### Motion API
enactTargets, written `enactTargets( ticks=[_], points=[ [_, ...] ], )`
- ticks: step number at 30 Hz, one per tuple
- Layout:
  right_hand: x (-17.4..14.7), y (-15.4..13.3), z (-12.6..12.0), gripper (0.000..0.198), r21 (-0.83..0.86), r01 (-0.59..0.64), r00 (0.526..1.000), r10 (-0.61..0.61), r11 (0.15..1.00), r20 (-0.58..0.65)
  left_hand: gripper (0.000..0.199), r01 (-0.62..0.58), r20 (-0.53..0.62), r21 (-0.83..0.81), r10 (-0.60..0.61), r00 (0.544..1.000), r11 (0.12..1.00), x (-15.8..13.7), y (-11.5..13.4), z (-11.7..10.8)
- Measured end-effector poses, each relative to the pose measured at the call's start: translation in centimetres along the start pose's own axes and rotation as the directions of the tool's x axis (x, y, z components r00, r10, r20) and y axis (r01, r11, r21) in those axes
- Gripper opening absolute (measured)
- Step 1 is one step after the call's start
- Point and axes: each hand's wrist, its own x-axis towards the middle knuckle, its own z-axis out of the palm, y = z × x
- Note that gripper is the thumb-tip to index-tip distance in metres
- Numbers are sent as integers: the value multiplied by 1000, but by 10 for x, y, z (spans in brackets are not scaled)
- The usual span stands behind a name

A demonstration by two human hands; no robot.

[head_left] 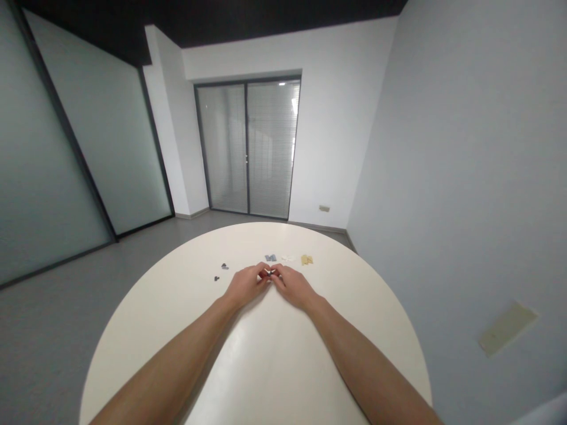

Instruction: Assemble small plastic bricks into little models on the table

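Observation:
My left hand [247, 282] and my right hand [292, 284] meet over the middle of the round white table [266, 366]. Between their fingertips they pinch a small dark piece [270, 273], too small to tell its kind. Just beyond the hands lie a group of small blue-grey pieces [270, 258], some white pieces [287, 258] and some yellow pieces [306, 260]. To the left of my left hand are small dark grey pieces [225, 267] and another dark piece [217, 278].
The table's rounded far edge [261, 224] curves in front of me. Behind it stand a glazed double door with blinds [248, 147] and a white wall. Frosted glass panels [93, 130] are on the left, and a plain wall with a cover plate [508, 328] is on the right.

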Motion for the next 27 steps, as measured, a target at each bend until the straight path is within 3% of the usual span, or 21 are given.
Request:
enactTargets(
  ticks=[5,20,27],
  points=[
    [1,1,1,27,2,0,1000,0,1000,-5,25,-44,-8,42,45,999,998,1,-2,2],
    [0,5,3,30,32,13,1000,-12,999,-18,18,7,-3,63,-7,1000,998,1,-4,3],
    [-1,4,4,31,14,3,1000,-3,1000,-19,18,95,-30,158,-92,995,983,3,-8,3]
  ],
)
